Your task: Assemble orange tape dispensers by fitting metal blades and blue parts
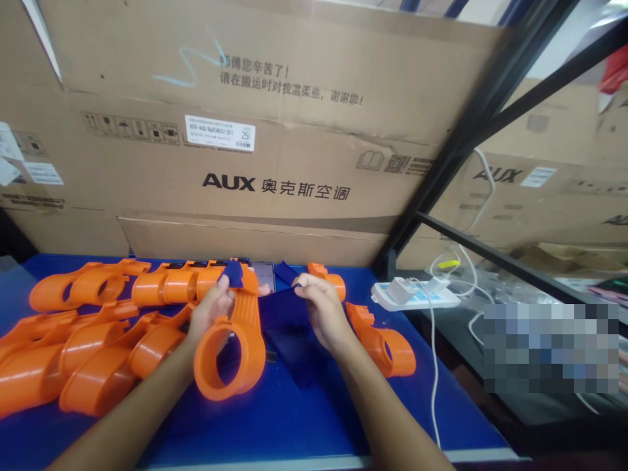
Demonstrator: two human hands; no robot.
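My left hand (212,309) is closed on an orange plastic ring holder (248,320), a wide ring with a ribbed arm. The ring hangs toward me, and the arm points up and away. At the arm's top, by my left thumb, sits a small dark blue piece (233,273). My right hand (321,311) pinches the edge of a dark blue, glossy sheet (289,320) just right of the holder. The sheet hangs down over the blue table, and its lower outline blends with the surface. Whether it is joined to the holder, I cannot tell.
Several more orange ring holders (101,376) lie on the left of the blue table (304,435). Others, including one holder (392,353), lie on the right. A phone-like device (265,271) lies behind my hands. A white power strip (417,294) with cables sits beside the black rack post.
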